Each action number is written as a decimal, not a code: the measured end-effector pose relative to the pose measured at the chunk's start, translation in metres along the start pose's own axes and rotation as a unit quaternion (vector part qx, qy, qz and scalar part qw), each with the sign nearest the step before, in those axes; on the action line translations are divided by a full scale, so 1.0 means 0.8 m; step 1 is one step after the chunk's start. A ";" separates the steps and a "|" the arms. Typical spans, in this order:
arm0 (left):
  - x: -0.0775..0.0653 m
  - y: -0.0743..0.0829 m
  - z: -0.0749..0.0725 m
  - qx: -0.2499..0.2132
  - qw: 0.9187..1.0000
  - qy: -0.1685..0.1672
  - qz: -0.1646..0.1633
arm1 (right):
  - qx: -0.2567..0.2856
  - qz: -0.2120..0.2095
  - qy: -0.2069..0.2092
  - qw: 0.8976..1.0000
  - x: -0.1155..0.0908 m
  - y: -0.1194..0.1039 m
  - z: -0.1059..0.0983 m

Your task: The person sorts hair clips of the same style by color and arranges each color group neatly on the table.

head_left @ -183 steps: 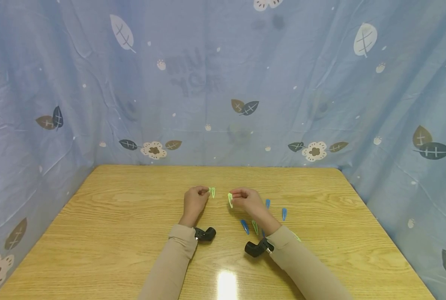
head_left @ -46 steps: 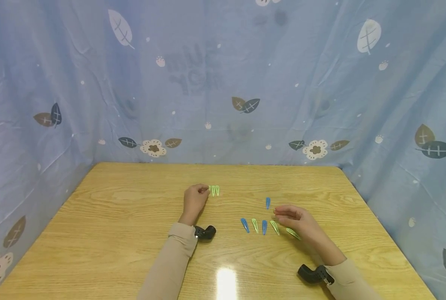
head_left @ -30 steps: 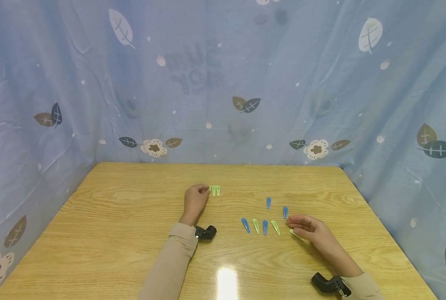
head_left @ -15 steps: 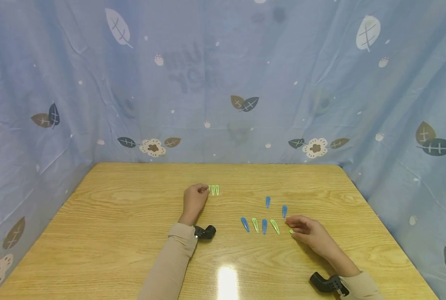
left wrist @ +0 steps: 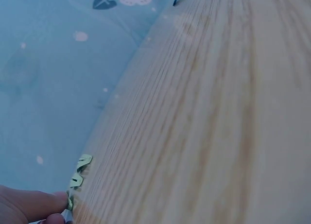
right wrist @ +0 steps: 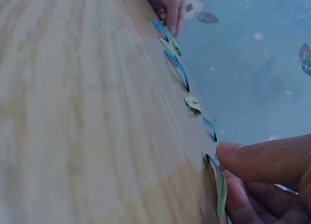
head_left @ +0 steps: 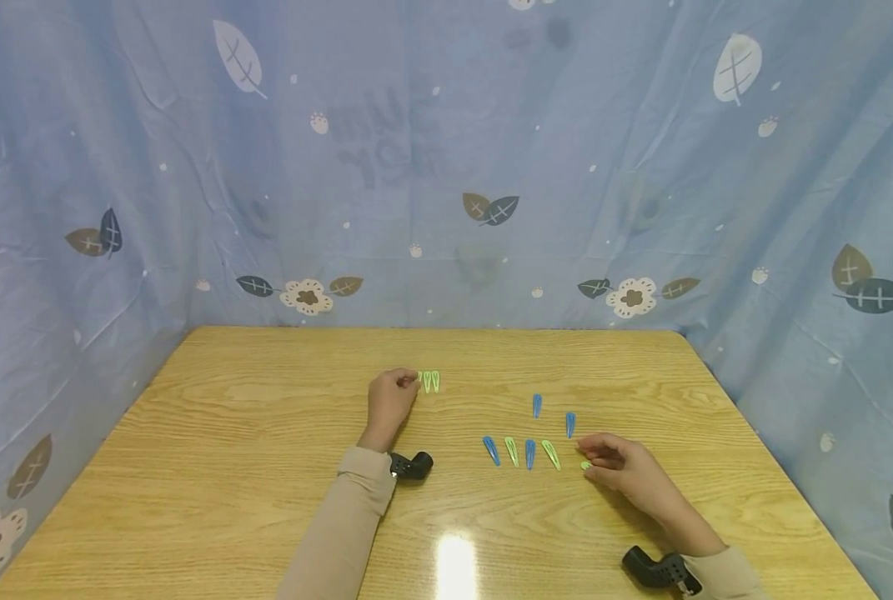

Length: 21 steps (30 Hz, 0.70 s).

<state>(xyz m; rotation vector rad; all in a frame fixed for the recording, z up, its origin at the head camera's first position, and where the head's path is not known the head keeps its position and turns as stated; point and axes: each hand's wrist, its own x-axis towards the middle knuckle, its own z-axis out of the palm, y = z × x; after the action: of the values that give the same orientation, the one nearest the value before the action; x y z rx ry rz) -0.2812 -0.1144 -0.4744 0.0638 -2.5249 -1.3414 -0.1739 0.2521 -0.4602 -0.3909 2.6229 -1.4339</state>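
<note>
1. Hanging at the back: one blue cloth curtain [head_left: 416, 167] printed with leaves and flowers.
2. One yellow-brown wood-grain table [head_left: 266, 533].
3. Two bare hands. The left hand [head_left: 390, 407] pinches the leftmost of three in a row; the right hand [head_left: 634, 477] has thumb and index apart beside another, and I cannot tell whether it grips.
4. On the table, six pale-green teardrop-shaped hair clips [head_left: 427, 382] and four blue teardrop-shaped hair clips [head_left: 570, 425].
5. Since the earliest head view, the far green row has gained a clip; the right hand has moved rightward.
6. Row clips point narrow end toward the person, long axes near-to-far; the right hand's clip is mostly hidden in the head view.
</note>
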 end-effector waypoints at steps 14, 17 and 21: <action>0.000 0.001 -0.001 0.005 1.000 0.000 -0.009 | -0.067 0.008 0.013 0.998 -0.003 -0.009 -0.001; -0.001 0.001 -0.002 0.003 1.000 -0.001 -0.009 | -0.078 0.002 0.018 0.997 -0.003 -0.008 -0.001; -0.001 0.001 -0.002 0.003 1.000 -0.004 -0.010 | -0.075 0.011 0.023 0.997 -0.003 -0.007 -0.001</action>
<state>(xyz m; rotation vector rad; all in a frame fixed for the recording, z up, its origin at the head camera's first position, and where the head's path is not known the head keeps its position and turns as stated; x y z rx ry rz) -0.2799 -0.1149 -0.4730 0.0838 -2.5417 -1.3445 -0.1709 0.2505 -0.4553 -0.3479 2.7726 -1.2583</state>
